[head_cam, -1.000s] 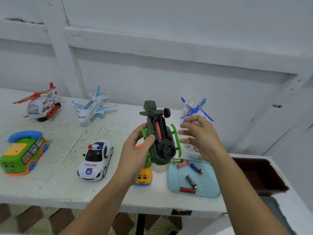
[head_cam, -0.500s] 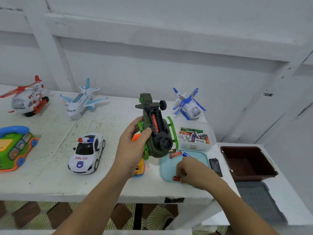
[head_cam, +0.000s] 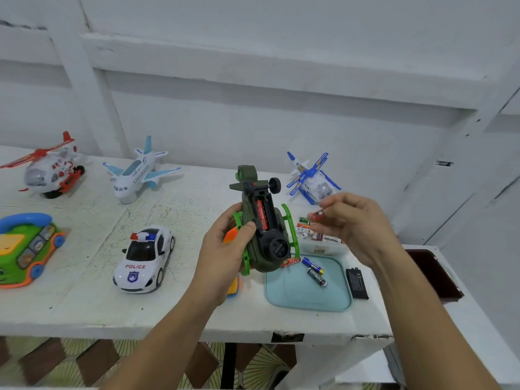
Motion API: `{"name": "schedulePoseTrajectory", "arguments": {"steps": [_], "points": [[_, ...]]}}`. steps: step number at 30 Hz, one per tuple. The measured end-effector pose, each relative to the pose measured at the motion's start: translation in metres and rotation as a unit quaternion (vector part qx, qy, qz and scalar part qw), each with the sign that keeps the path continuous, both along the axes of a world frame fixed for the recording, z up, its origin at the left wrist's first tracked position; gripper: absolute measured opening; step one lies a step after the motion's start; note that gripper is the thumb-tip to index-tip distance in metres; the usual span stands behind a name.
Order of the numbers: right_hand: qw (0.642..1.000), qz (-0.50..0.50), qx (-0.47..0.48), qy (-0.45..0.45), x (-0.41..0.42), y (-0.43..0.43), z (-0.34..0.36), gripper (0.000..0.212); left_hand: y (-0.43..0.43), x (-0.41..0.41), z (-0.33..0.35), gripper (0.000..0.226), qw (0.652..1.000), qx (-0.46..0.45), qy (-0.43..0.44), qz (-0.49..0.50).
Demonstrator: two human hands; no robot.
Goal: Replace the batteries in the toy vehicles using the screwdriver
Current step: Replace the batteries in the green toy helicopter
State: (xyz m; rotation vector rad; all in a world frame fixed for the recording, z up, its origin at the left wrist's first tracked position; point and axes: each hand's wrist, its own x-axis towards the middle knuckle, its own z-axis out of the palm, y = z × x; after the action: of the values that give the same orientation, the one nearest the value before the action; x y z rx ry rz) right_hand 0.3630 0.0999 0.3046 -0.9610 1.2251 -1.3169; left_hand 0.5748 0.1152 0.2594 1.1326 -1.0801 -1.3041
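Centre frame, above white table [head_cam: 84, 311]: green toy helicopter [head_cam: 263, 263] held belly-up, compartment open, one red cell [head_cam: 261, 218] seated. Gripped by left hand [head_cam: 225, 260], fingers curled round its body. Right of centre, right hand [head_cam: 357, 229] pinching red battery [head_cam: 318, 214] at fingertips. No screwdriver in view. Step judged: loading fresh cells. Next: align polarity, press into vacant slot.

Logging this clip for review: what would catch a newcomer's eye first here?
The upside-down green helicopter stands out at centre, gripped by the left hand, its open compartment showing one red battery. Beside it, the right hand pinches a second battery; loose batteries lie on the teal tray below.
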Motion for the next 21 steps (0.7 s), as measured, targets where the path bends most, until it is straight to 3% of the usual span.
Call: {"name": "schedulePoseTrajectory", "arguments": {"steps": [3, 6, 12, 15, 21], "points": [[0.997, -0.015, -0.075, 0.027, 0.02, 0.003, 0.019, 0.023, 0.001, -0.003, -0.001, 0.03, 1.0, 0.001, 0.0, -0.006], [0.983, 0.0, -0.125, 0.136, 0.043, 0.009, 0.025, 0.028, 0.003, -0.006, -0.001, 0.031, 1.0, 0.0, 0.007, -0.007], [0.927, -0.024, -0.172, 0.333, 0.072, 0.013, 0.005, 0.018, 0.005, -0.009, 0.0, 0.032, 0.999, -0.006, 0.037, -0.01], [0.904, -0.029, -0.187, 0.383, 0.077, 0.012, 0.0, 0.015, 0.005, -0.007, 0.001, 0.032, 0.999, -0.016, 0.035, -0.007], [0.895, 0.016, -0.166, 0.413, 0.073, 0.012, 0.005, 0.023, 0.004, -0.006, 0.002, 0.033, 0.999, -0.019, 0.043, -0.01]]}}
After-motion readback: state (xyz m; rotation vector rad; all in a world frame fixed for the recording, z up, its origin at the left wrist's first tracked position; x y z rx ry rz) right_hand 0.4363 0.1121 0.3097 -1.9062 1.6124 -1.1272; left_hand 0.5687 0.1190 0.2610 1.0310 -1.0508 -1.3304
